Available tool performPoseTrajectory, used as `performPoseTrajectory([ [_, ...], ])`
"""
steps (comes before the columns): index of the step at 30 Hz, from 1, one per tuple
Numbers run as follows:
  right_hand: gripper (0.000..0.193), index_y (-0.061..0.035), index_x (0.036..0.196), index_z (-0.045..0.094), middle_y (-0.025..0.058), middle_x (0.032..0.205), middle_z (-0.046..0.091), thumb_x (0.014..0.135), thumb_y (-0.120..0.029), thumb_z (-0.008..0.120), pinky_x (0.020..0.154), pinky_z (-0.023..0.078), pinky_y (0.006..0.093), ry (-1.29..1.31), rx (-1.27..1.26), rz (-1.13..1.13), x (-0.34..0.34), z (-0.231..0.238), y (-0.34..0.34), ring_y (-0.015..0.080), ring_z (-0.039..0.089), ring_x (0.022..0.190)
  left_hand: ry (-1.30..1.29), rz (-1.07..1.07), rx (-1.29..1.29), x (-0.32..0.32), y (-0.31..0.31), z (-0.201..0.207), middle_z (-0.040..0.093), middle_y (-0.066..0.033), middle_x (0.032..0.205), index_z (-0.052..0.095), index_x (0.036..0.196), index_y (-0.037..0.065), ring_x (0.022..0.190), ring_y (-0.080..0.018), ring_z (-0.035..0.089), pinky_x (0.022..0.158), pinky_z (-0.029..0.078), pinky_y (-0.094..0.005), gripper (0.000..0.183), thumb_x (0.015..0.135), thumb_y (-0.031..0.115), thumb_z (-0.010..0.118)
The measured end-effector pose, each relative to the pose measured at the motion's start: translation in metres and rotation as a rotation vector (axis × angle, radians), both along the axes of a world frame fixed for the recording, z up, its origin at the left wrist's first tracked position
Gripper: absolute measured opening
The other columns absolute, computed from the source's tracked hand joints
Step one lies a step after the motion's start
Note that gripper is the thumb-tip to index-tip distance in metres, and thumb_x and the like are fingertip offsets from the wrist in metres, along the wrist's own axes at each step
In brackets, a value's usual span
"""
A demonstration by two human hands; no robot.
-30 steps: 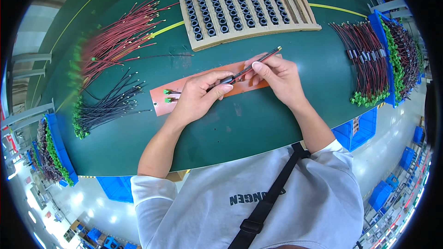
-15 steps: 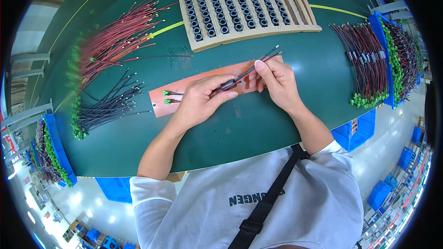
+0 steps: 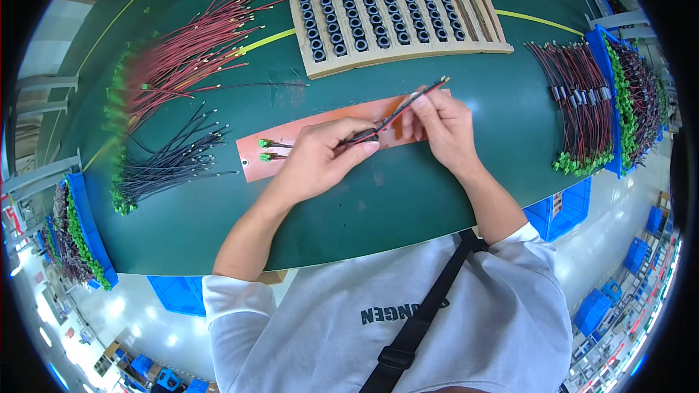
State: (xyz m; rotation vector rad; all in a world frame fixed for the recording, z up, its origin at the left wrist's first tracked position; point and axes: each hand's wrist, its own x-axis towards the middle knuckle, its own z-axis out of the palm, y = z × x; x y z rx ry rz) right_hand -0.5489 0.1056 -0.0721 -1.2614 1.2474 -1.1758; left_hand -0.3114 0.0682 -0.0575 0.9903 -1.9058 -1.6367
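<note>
Both hands (image 3: 378, 138) pinch a slanted wire pair (image 3: 408, 108).

No labels, signs or screens show anywhere in the view. The only packaging is the containers: a blue plastic bin (image 3: 86, 229) hangs at the left edge of the green tabletop (image 3: 408, 196), filled with bundled wires with green ends, and another blue bin (image 3: 608, 65) sits at the right edge holding dark wires with green connectors. More blue crates (image 3: 561, 207) stand on the floor below the tabletop's right side, with further small blue crates (image 3: 641, 255) scattered farther off.
</note>
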Motion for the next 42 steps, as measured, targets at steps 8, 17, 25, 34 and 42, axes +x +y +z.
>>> performPoseTrajectory([
  [8,0.03,-0.0009,0.102,0.068,0.0024,0.081,0.066,0.11,-0.024,0.051,0.064,0.051,0.0221,-0.118,-0.037,-0.115,-0.008,0.003,0.007,0.0082,0.064,0.072,-0.377,0.444,-0.683,0.011,-0.008,0.081,0.069,-0.0073,0.105,0.064,0.122,-0.002,0.092,-0.0127,0.066,0.08,0.052,-0.0291,0.024,0.101,0.01,0.064],
  [17,0.066,-0.0071,0.156,0.031,0.0096,0.124,0.058,0.101,-0.016,0.067,0.091,0.052,0.0348,-0.292,-0.189,0.305,0.044,0.046,0.032,0.0194,0.06,0.111,0.223,0.192,-0.419,-0.012,0.029,0.057,0.051,-0.0189,0.143,0.065,0.116,0.002,0.134,-0.0259,0.047,0.105,0.044,-0.04,0.021,0.097,0.011,0.064],
  [25,0.022,-0.005,0.113,0.059,0.0138,0.078,0.066,0.101,-0.022,0.064,0.066,0.052,0.0411,0.367,0.025,0.359,-0.027,0.068,0.061,0.0286,0.067,0.07,0.076,0.014,-0.573,-0.03,0.04,0.021,0.059,-0.0177,0.13,0.065,0.121,0.0,0.121,-0.0333,0.059,0.102,0.048,-0.0449,0.038,0.087,0.011,0.077],
  [34,0.027,-0.0134,0.114,0.061,0.0171,0.082,0.068,0.1,-0.036,0.061,0.069,0.052,0.0513,1.294,0.121,-0.364,-0.214,0.157,0.074,0.0412,0.068,0.081,0.035,-0.089,-0.793,-0.036,0.043,-0.015,0.064,-0.0127,0.12,0.068,0.119,0.005,0.111,-0.0331,0.062,0.093,0.049,-0.044,0.043,0.078,0.009,0.082],
  [42,0.03,-0.0093,0.117,0.064,0.0184,0.1,0.071,0.098,-0.032,0.064,0.079,0.052,0.0496,1.399,0.06,-0.602,-0.369,0.069,0.087,0.0411,0.068,0.094,0.005,-0.124,-0.806,-0.042,0.039,-0.015,0.064,-0.0124,0.118,0.072,0.11,0.005,0.111,-0.0324,0.062,0.091,0.049,-0.0428,0.033,0.078,0.01,0.082],
])
